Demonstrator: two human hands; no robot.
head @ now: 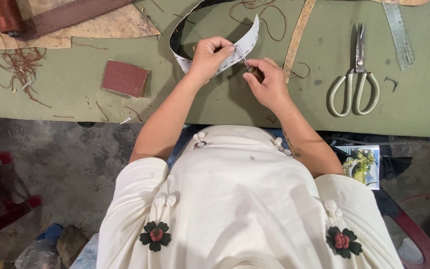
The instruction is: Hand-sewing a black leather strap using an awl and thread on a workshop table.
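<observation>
At the near edge of a green table (pixel 75 94), a person's left hand (pixel 209 59) pinched a curved white strip (pixel 249 42), while the right hand (pixel 268 82) closed on an awl (pixel 247 64), its tip at the strip. A row of holes ran along the strip's edge beside the left hand; how much remained unpunched could not be judged. Right of the strip lay scissors (pixel 354 82); left, a sanding block (pixel 125 78); farther left, a thread spool (pixel 6 16).

Awl (pixel 245 61) handle hidden in right hand (pixel 268 82); strap (pixel 245 42) loop, thread spool (pixel 7 16) cut off at top edge.
</observation>
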